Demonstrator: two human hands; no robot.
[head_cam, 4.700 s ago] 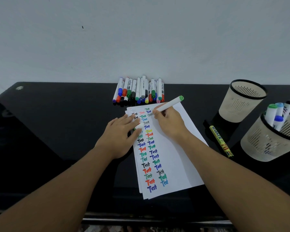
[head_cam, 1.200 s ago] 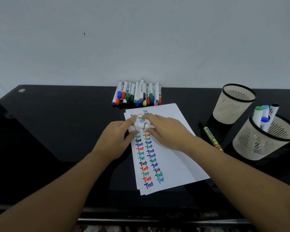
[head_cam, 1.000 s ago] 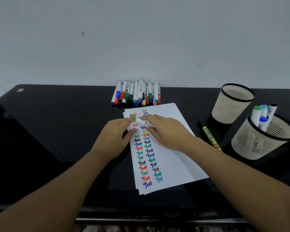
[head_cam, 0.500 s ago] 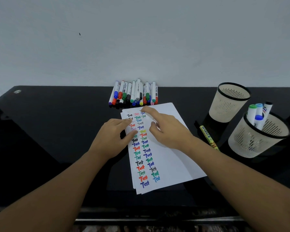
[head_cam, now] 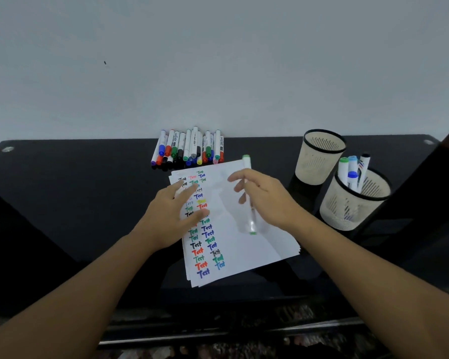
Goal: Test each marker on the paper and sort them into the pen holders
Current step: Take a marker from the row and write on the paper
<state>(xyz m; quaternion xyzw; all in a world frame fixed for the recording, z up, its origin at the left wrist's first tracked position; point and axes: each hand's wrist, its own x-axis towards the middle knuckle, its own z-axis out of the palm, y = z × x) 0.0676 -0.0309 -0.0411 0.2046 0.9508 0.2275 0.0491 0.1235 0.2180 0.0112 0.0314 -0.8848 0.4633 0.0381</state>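
Note:
My right hand [head_cam: 268, 199] holds a white marker with green ends [head_cam: 252, 222] above the right half of the paper [head_cam: 244, 251]; the marker stands nearly upright and is blurred. Beside it, my left hand [head_cam: 170, 216] lies with straight fingers on the paper's left side, over the columns of coloured "Test" words. A pile of several capped markers [head_cam: 189, 149] lies along the wall behind the paper. At the right stand two pale mesh pen holders: the far one [head_cam: 319, 158] looks empty, the near one [head_cam: 355, 202] holds several markers.
The black glossy table [head_cam: 75, 193] runs from the white wall to a front edge near my body. A dark object [head_cam: 425, 182] slants across the right edge of the view, beside the near holder.
Both hands were together on the marker over the writing. Now my right hand has lifted it and moved right, and my left hand has let go and lies flat on the paper.

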